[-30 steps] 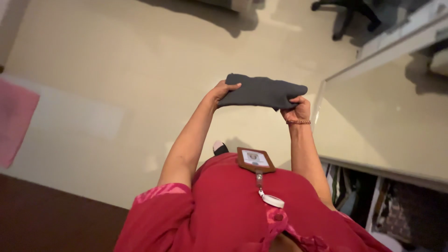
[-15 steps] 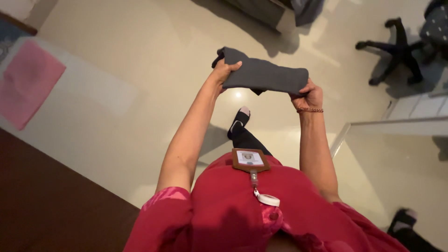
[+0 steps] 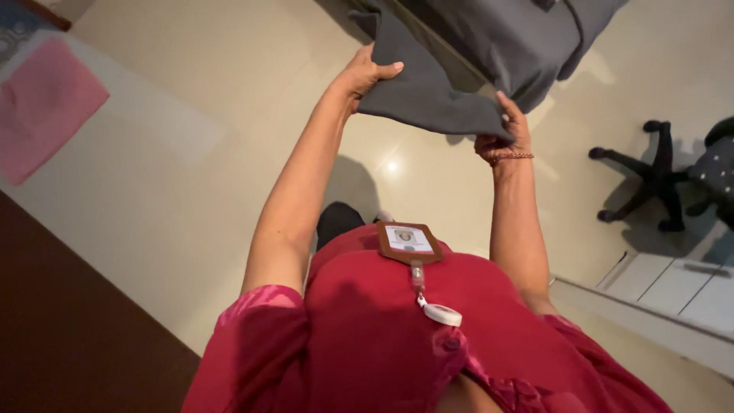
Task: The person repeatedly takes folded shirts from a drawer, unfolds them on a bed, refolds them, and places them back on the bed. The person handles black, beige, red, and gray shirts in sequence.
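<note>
A folded dark grey cloth (image 3: 428, 95) is held out in front of me at arm's length. My left hand (image 3: 365, 73) grips its left end, thumb on top. My right hand (image 3: 506, 134), with a beaded bracelet at the wrist, grips its right corner from below. The cloth's far edge meets a surface draped in more grey fabric (image 3: 520, 38) at the top of the view. I wear a red top with a brown badge holder (image 3: 407, 242) hanging on a reel.
A pale glossy floor (image 3: 191, 69) lies below. A pink cloth (image 3: 42, 107) lies on a white surface at the left. A black office chair base (image 3: 650, 180) stands at the right, white drawers (image 3: 673, 283) below it. Dark wood (image 3: 69, 344) fills the lower left.
I have stepped forward and raised both hands, carrying the folded grey cloth up to the grey-draped surface. The chair base now sits lower at the right.
</note>
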